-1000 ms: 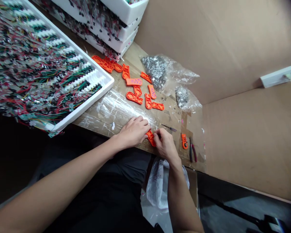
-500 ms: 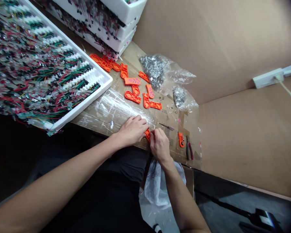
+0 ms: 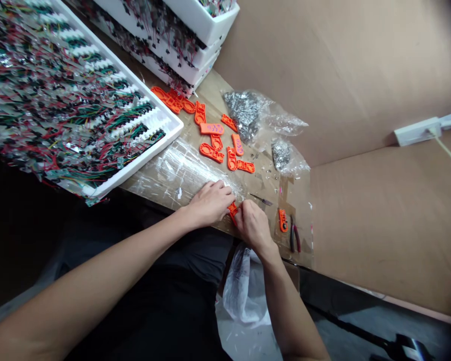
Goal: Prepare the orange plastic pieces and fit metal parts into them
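Near the table's front edge, an orange plastic casing lies between my two hands. Curled over its left end, my left hand holds it against the table. My right hand is closed at its other end, with the fingertips hidden; whether a small part is in them cannot be seen. Beyond the hands lie several more orange casings, some with pink and purple markings. To the right are a thin screwdriver-like tool, an orange casing with a black part in it, and dark-red-handled pliers.
A white foam tray of wired parts overhangs the table at left. More foam trays are stacked behind it. Two clear bags of small metal pieces lie at the back. Cardboard walls rise at right, with a power strip.
The whole view has shifted slightly, so things appear a little further right and lower. My right hand has turned slightly at the casing; my left hand keeps its hold.
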`<state>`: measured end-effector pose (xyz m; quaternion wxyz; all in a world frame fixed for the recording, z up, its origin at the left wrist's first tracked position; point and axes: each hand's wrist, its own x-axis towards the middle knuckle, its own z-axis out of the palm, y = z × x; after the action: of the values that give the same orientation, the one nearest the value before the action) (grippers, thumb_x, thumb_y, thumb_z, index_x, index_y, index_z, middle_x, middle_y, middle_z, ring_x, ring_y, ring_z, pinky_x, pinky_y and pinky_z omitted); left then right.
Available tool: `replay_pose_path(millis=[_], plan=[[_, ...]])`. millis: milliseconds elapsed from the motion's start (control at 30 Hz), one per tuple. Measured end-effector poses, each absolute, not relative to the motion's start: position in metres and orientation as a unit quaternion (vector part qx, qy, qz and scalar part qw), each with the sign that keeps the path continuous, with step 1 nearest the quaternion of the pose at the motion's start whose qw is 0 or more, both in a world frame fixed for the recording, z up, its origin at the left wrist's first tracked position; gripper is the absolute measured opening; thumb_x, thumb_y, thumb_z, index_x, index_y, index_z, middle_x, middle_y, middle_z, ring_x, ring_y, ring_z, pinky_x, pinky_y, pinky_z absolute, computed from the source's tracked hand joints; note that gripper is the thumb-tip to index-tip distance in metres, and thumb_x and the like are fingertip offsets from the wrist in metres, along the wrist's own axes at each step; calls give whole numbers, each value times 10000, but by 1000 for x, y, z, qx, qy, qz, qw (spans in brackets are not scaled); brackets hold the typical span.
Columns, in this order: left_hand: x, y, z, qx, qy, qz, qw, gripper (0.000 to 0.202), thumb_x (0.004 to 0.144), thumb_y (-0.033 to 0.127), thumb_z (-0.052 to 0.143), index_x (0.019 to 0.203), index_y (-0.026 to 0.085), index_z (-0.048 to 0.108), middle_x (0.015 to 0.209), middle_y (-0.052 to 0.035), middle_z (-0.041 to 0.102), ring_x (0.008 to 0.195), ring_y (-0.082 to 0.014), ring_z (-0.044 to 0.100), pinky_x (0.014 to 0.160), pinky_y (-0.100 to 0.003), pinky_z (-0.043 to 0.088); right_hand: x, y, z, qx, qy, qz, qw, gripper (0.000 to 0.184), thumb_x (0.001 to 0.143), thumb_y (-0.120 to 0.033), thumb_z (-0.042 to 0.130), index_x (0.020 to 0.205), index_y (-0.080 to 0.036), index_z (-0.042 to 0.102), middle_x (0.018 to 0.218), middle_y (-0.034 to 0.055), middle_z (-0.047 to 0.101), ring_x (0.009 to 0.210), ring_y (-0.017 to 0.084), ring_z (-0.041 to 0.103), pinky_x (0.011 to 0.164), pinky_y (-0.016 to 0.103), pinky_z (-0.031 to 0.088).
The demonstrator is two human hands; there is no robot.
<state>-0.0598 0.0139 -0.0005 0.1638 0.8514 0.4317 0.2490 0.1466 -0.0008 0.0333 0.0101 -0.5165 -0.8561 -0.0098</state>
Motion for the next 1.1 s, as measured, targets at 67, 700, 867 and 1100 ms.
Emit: replay_pose_path(millis=[67, 700, 867, 1100], plan=[[-60, 14, 0, 852, 432, 246, 162, 121, 998, 316, 664, 1055, 210, 681, 1191, -65, 704, 1179, -294, 568, 962, -438, 425, 146, 0, 32, -513, -858, -17, -1, 179, 1059, -257, 469, 881, -239, 477, 852, 63, 599, 774, 239, 545, 687, 341, 365], [-62, 16, -2, 858, 421, 249, 158, 149, 1000, 333, 681, 1103, 224, 671, 1189, -62, 683, 1166, -294, 551, 964, -436, 421, 148, -26, 27, -526, -829, 105, 162, 134, 1074, -227, 506, 1020, -221, 628, 1017, 90, 587, 977, 264, 565, 877, 420, 492], [-61, 17, -3, 860, 422, 239, 157, 214, 998, 322, 682, 1192, 232, 670, 1191, -58, 678, 1164, -295, 540, 964, -439, 420, 140, -25, 24, -520, -850, 7, 82, 146, 1049, -192, 483, 951, -210, 589, 979, 103, 588, 960, 292, 522, 837, 437, 454], [-60, 18, -4, 861, 423, 232, 159, 232, 1005, 311, 657, 1228, 246, 671, 1200, -61, 678, 1154, -293, 536, 958, -446, 423, 146, -17, 35, -508, -849, 93, 111, 161, 1051, -214, 525, 921, -214, 620, 924, 77, 628, 907, 263, 569, 807, 396, 474]])
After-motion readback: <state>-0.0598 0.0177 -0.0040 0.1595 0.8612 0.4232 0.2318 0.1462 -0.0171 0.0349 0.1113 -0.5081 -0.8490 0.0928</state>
